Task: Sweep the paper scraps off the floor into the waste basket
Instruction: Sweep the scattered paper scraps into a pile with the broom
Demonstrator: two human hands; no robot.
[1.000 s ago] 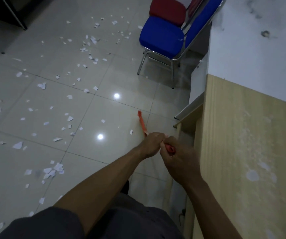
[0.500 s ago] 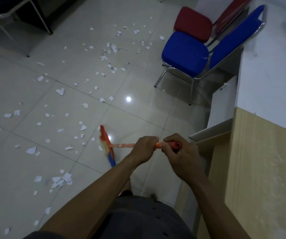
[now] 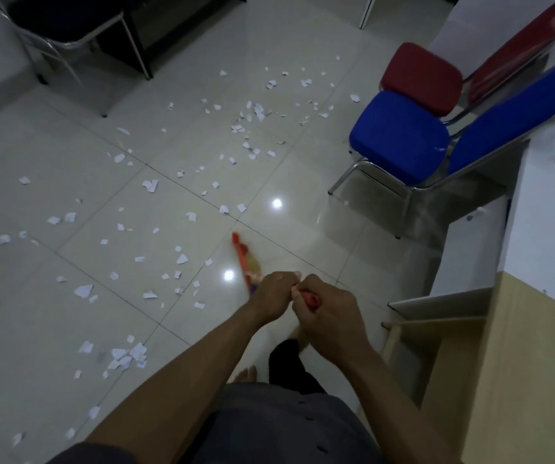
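One broom (image 3: 244, 259) is in view, with two hands on its orange handle: the left hand (image 3: 274, 293) and the right hand (image 3: 326, 313). Three padded chairs stand on the floor (image 3: 303, 162). One blue chair (image 3: 403, 135) and one red chair (image 3: 420, 77) stand side by side at its right edge, and one dark chair (image 3: 62, 25) stands at its far left corner. Paper scraps (image 3: 83, 290) lie in dozens, too many and too small for an exact count. One tight heap (image 3: 125, 356) sits toward the near left. Two light reflections (image 3: 276, 203) shine on the tiles. One bare foot (image 3: 246, 375) shows. One wooden cabinet (image 3: 520, 363) stands at the near right edge.
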